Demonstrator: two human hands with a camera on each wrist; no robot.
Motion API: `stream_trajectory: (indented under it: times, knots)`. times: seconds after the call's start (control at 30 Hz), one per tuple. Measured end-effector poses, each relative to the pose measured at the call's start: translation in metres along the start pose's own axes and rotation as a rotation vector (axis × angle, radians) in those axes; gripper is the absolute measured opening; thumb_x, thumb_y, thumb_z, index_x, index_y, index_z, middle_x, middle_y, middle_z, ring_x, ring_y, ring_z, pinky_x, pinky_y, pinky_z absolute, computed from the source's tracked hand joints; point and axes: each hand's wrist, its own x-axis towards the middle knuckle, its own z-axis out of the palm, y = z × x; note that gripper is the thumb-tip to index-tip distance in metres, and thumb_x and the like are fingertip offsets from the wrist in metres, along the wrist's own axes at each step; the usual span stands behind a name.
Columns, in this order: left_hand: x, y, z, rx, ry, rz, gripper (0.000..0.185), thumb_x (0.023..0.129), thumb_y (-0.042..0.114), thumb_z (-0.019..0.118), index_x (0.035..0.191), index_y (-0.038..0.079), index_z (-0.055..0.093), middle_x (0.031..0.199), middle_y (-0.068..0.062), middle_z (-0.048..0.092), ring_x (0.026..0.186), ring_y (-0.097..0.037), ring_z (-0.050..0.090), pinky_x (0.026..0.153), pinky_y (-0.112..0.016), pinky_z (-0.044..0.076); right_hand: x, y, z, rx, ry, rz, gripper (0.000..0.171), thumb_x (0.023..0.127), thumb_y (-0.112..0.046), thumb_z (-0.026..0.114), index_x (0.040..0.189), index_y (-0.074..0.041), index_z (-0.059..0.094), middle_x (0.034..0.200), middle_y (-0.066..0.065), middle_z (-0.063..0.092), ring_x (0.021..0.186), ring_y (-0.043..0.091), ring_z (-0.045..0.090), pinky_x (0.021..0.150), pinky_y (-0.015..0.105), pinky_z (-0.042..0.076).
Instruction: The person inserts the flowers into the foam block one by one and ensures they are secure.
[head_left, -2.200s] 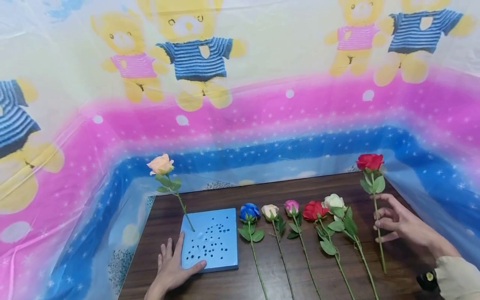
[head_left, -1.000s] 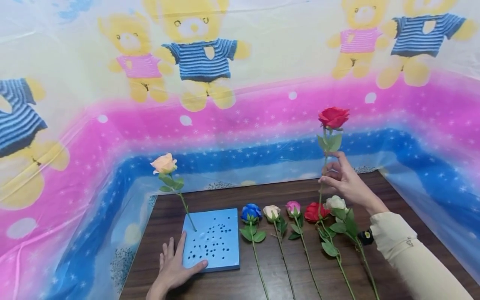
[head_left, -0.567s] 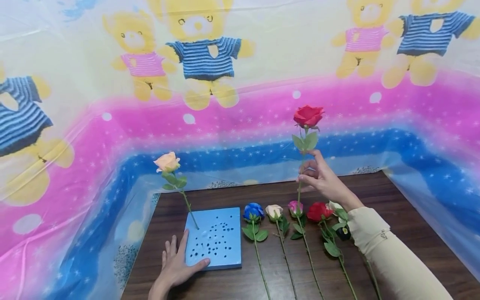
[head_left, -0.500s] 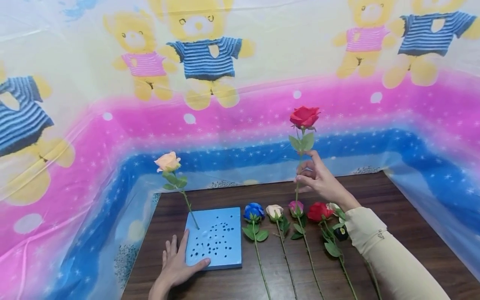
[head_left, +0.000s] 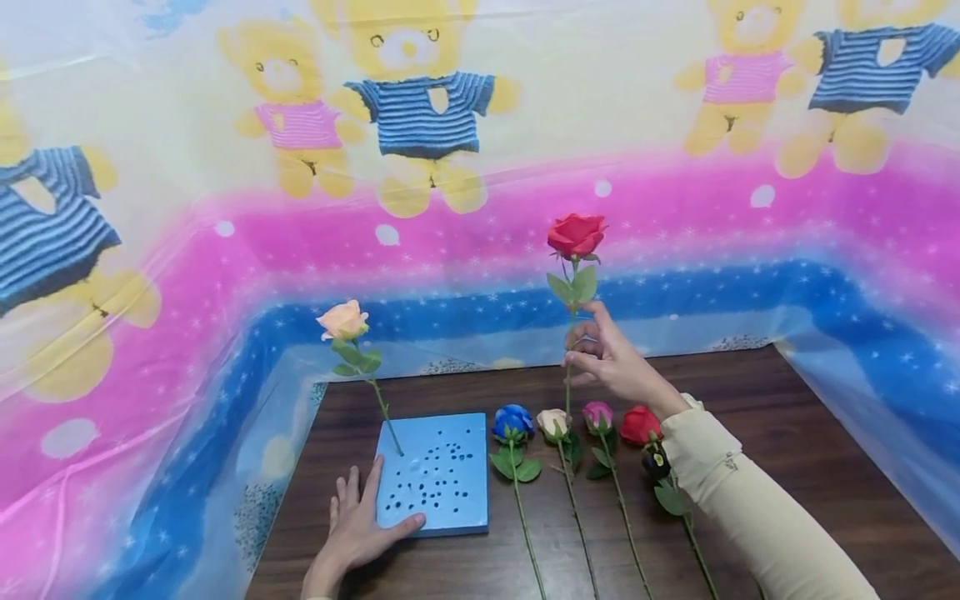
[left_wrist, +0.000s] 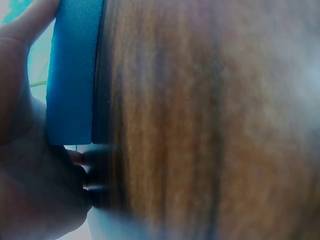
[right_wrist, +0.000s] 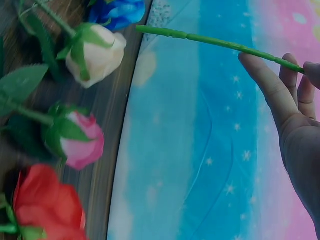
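Note:
My right hand (head_left: 611,358) pinches a red rose (head_left: 576,236) by its stem, upright above the table. In the right wrist view the bare lower stem (right_wrist: 215,42) juts out past the fingers. A light-blue foam block (head_left: 474,479), dotted with holes, lies at the left. One peach rose (head_left: 343,321) stands in its upper left part, leaning left. My left hand (head_left: 358,525) rests at the block's near left corner, thumb along the front edge and fingers spread by the left side. The left wrist view shows the block's side face (left_wrist: 75,75) beside the palm.
Right of the block lie a blue rose (head_left: 513,422), a cream rose (head_left: 553,423), a pink rose (head_left: 599,417) and a second red rose (head_left: 640,425), stems towards me. The right sleeve (head_left: 720,467) covers most of a white rose. A printed cloth (head_left: 480,275) hangs behind the table.
My right hand has lifted the red rose from the table's right side and carried it left, over the lying roses. The left hand stays at the block's corner.

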Motion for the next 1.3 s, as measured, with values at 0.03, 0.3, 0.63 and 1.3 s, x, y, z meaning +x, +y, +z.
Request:
stream_trajectory:
  times: [0.03, 0.3, 0.63, 1.3]
  knots:
    - [0.000, 0.000, -0.001, -0.002, 0.003, 0.001, 0.133, 0.089, 0.074, 0.082, 0.181, 0.013, 0.007, 0.177, -0.045, -0.006, 0.162, -0.067, -0.014, 0.127, -0.083, -0.006, 0.003, 0.000, 0.003, 0.003, -0.005, -0.004, 0.070, 0.112, 0.006, 0.058, 0.165, -0.028, 0.028, 0.120, 0.026, 0.055, 0.103, 0.035, 0.075, 0.081, 0.067, 0.066]
    - [-0.001, -0.003, -0.002, -0.014, 0.020, 0.006, 0.133, 0.087, 0.074, 0.082, 0.181, 0.014, 0.010, 0.178, -0.043, -0.005, 0.163, -0.067, -0.013, 0.128, -0.082, -0.004, 0.023, 0.001, 0.029, -0.001, -0.028, -0.045, 0.070, 0.112, 0.006, 0.059, 0.165, -0.029, 0.030, 0.121, 0.027, 0.055, 0.106, 0.044, 0.073, 0.081, 0.065, 0.067]
    - [0.001, 0.002, -0.001, -0.017, 0.013, 0.014, 0.133, 0.087, 0.075, 0.082, 0.181, 0.014, 0.010, 0.178, -0.043, -0.005, 0.162, -0.067, -0.013, 0.128, -0.081, -0.005, 0.031, 0.004, 0.039, -0.036, -0.025, -0.049, 0.069, 0.113, 0.002, 0.060, 0.168, -0.019, 0.024, 0.121, 0.025, 0.056, 0.106, 0.042, 0.074, 0.080, 0.065, 0.067]
    - [0.002, 0.001, 0.000, 0.005, -0.002, -0.014, 0.134, 0.088, 0.074, 0.082, 0.180, 0.012, 0.008, 0.176, -0.046, -0.006, 0.161, -0.069, -0.013, 0.127, -0.084, -0.004, 0.055, 0.012, 0.090, -0.048, -0.074, -0.049, 0.068, 0.114, 0.003, 0.058, 0.166, -0.029, 0.030, 0.122, 0.027, 0.057, 0.108, 0.036, 0.075, 0.081, 0.054, 0.070]
